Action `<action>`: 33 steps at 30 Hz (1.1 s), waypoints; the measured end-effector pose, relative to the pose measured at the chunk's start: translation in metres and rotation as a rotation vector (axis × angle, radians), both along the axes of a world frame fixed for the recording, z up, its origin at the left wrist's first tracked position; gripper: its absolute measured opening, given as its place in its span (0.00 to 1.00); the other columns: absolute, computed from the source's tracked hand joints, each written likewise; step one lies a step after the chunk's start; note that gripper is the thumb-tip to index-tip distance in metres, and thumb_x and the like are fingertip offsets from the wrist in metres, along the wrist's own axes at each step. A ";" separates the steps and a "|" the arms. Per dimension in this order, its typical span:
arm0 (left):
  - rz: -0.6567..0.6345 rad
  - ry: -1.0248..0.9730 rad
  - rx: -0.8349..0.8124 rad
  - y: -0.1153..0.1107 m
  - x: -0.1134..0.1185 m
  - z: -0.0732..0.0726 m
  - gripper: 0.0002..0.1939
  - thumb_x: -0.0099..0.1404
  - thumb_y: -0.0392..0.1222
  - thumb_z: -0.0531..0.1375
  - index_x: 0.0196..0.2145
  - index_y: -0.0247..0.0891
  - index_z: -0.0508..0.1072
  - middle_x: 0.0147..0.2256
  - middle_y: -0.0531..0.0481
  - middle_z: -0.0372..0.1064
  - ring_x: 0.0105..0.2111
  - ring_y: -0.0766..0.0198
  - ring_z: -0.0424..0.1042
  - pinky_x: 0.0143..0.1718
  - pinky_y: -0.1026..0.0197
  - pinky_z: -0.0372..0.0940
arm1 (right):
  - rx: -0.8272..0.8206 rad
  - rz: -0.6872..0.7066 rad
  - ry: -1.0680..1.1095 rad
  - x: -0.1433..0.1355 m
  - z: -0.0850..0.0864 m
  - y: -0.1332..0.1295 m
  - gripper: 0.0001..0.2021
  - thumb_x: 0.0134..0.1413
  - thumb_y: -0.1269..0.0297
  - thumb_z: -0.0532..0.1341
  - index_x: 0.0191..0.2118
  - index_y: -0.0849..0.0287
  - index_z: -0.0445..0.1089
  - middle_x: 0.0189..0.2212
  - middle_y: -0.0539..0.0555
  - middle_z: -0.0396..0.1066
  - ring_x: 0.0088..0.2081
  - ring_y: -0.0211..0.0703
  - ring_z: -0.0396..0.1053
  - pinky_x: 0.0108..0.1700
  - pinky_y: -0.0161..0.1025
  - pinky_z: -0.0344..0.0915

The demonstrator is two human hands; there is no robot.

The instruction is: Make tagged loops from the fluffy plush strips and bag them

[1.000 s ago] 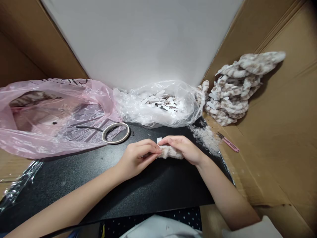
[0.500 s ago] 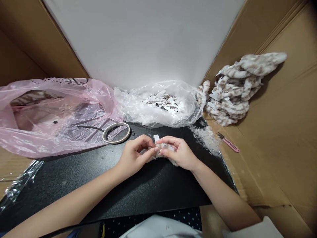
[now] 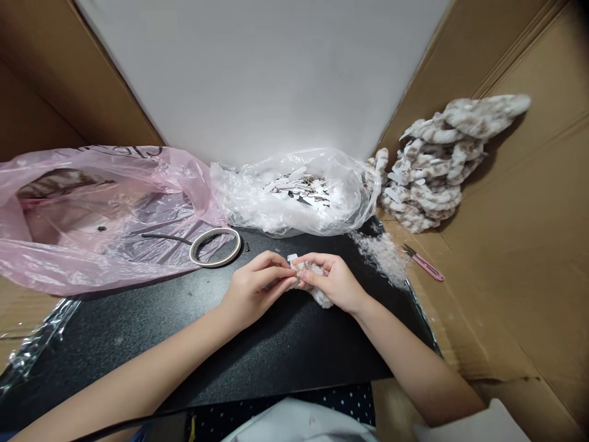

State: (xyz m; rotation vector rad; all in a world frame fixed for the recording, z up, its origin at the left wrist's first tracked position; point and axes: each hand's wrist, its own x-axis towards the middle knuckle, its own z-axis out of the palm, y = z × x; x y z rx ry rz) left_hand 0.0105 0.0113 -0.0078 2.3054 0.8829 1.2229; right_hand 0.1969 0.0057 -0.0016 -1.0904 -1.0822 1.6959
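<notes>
Over the black tabletop (image 3: 276, 356), a small piece of white and brown plush fabric (image 3: 321, 294) is pinched by my right hand (image 3: 335, 279), closed with thumb and fingers on it. My left hand (image 3: 257, 285) meets it from the other side, its thumb and fingertips pressed together at the fabric's left end. A white tab (image 3: 292, 258) sticks up between the two hands. The fingertips cover much of the piece, so what the left hand grips there is partly hidden.
A pink plastic bag (image 3: 179, 166) lies at the left, beside a tape roll (image 3: 215, 248). Behind my hands is a clear bag (image 3: 257, 209) holding white and brown scraps. Plush pieces (image 3: 427, 166) are heaped at the right, near fluff (image 3: 381, 255) and pink thread snips (image 3: 427, 267).
My left fingers have straightened and drawn closer together at the fabric. More of the plush piece shows below my right hand, and the white tab sits slightly lower.
</notes>
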 end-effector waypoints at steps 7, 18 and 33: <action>-0.004 0.096 0.093 0.000 0.001 -0.012 0.11 0.64 0.32 0.58 0.43 0.39 0.74 0.36 0.45 0.72 0.35 0.64 0.74 0.36 0.65 0.70 | -0.034 -0.030 -0.007 0.003 -0.006 0.002 0.19 0.37 0.57 0.73 0.38 0.60 0.77 0.20 0.47 0.72 0.23 0.33 0.69 0.31 0.34 0.70; -0.101 -0.007 -0.144 -0.005 0.005 -0.011 0.06 0.64 0.31 0.58 0.38 0.36 0.74 0.35 0.45 0.74 0.33 0.67 0.74 0.31 0.69 0.67 | -0.234 -0.111 0.102 -0.001 -0.010 0.008 0.18 0.30 0.57 0.75 0.28 0.64 0.77 0.25 0.53 0.76 0.28 0.39 0.73 0.36 0.37 0.69; 0.000 -0.057 -0.894 -0.007 0.012 -0.007 0.13 0.62 0.48 0.61 0.34 0.34 0.75 0.27 0.48 0.74 0.25 0.64 0.70 0.26 0.65 0.61 | -0.012 -0.226 -0.034 -0.004 -0.013 0.007 0.24 0.27 0.67 0.74 0.36 0.59 0.68 0.22 0.46 0.75 0.23 0.35 0.69 0.29 0.34 0.64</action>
